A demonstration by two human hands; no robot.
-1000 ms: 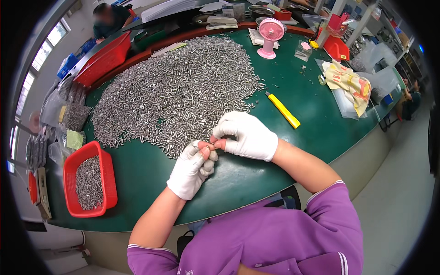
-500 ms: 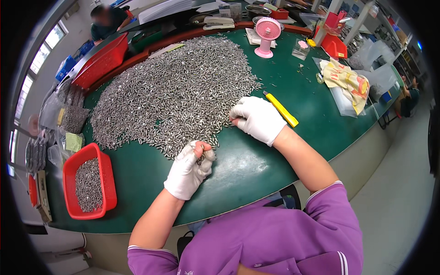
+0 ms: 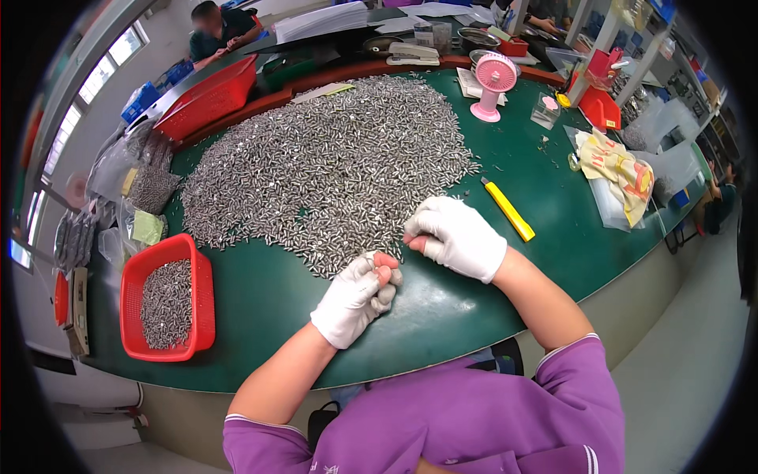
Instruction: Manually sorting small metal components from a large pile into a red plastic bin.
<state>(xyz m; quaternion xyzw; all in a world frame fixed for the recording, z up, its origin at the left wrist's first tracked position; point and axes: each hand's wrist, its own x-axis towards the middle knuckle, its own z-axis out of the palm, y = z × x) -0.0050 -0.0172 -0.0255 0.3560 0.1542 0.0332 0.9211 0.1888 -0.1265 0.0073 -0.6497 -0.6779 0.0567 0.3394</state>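
Observation:
A wide heap of small silvery metal pins (image 3: 332, 158) covers much of the green table (image 3: 426, 316). At the heap's near edge is my left hand (image 3: 355, 302), in a white glove with bare fingertips. Its fingers are curled, thumb against fingertips, closed on small metal pins that are mostly hidden. To its right, my right hand (image 3: 458, 238), gloved the same way, hovers or rests by the heap's near right edge, palm down. Its thumb and fingers are pressed together; what they hold, if anything, is hidden. A yellow utility knife (image 3: 509, 210) lies just beyond it.
On the left stands a red plastic basket (image 3: 207, 308) partly filled with pins. Farther off are a pink fan (image 3: 496, 77), a clear box (image 3: 545, 110) and a yellow printed cloth (image 3: 616, 174). Bagged parts (image 3: 150, 188) lie left. Another person (image 3: 221, 35) sits across the table.
The whole view has shifted, so table things sit farther right. My right hand has drawn slightly back toward my left. My left fingers have closed up, hiding the pins that showed between them.

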